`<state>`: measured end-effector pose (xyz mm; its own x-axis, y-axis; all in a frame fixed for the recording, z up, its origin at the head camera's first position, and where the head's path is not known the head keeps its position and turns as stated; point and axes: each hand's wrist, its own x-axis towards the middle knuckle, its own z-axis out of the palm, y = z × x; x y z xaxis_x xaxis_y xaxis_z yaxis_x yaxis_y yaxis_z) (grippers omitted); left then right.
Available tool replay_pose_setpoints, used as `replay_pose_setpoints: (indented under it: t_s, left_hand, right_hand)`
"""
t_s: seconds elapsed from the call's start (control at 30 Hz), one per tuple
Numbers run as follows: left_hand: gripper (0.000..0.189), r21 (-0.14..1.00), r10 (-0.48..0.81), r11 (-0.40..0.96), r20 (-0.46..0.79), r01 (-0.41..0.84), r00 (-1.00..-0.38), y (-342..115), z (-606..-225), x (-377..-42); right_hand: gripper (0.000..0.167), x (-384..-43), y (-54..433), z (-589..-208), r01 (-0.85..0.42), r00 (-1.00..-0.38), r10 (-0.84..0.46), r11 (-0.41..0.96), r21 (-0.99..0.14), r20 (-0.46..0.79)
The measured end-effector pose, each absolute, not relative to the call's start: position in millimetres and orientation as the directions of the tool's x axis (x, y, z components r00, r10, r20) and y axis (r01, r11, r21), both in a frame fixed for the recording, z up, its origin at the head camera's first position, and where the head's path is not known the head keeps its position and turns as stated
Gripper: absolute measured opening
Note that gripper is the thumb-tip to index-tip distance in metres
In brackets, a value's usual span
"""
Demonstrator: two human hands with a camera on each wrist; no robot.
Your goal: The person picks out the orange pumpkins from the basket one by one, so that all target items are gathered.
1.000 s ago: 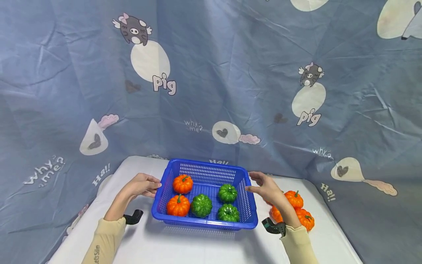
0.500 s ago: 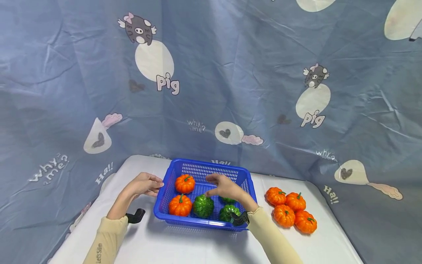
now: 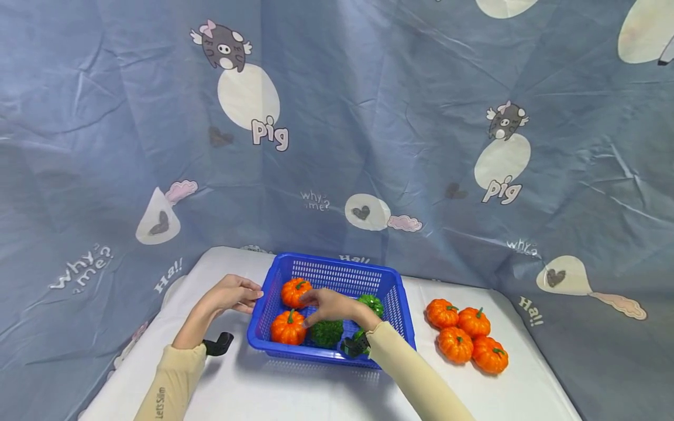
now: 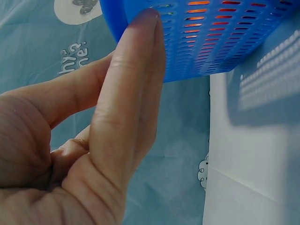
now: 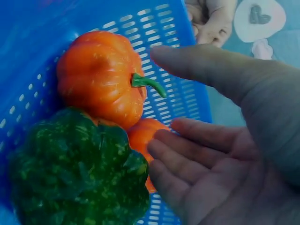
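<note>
A blue perforated plastic basket (image 3: 337, 277) holds small orange and green pumpkins. My left hand (image 3: 230, 293) is at its left side, fingers extended, fingertips at the outer wall just under the rim. My right hand (image 3: 335, 306) reaches over the basket with thumb and fingers spread and nothing gripped. Its fingertips are at the back orange pumpkin (image 3: 293, 292), and its thumb is beside the front orange pumpkin (image 3: 287, 328). A green pumpkin (image 5: 75, 173) lies beneath this hand, partly hidden in the head view. Another green pumpkin (image 3: 371, 303) shows behind the right wrist; a third is mostly covered.
Several orange pumpkins (image 3: 456, 345) sit in a cluster on the white table (image 3: 295, 397), right of the basket. A blue patterned cloth (image 3: 368, 146) hangs behind and along both sides of the table.
My right hand has moved from beside the basket's right rim leftward over the basket to the orange pumpkins. My left hand has stayed at the left rim.
</note>
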<state>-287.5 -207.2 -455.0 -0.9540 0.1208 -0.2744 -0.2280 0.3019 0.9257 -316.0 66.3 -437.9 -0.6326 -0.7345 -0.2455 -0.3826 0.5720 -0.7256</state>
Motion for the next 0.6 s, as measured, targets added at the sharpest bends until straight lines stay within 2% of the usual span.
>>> replay_pose_setpoints:
  t_s: [0.4,0.6]
  left_hand:
    - [0.038,0.926,0.117,0.309,-0.264,-0.217,-0.957,-206.3,-454.4,-287.1]
    - [0.038,0.925,0.109,0.31,-0.266,-0.221,-0.958,-205.5,-454.7,-286.4]
  right_hand:
    - [0.068,-314.4,41.8,-442.7,-0.545,-0.546,-0.755,0.65,-0.529,-0.364]
    - [0.07,-315.9,36.1,-447.3,-0.582,-0.532,-0.728,0.686,-0.437,-0.433]
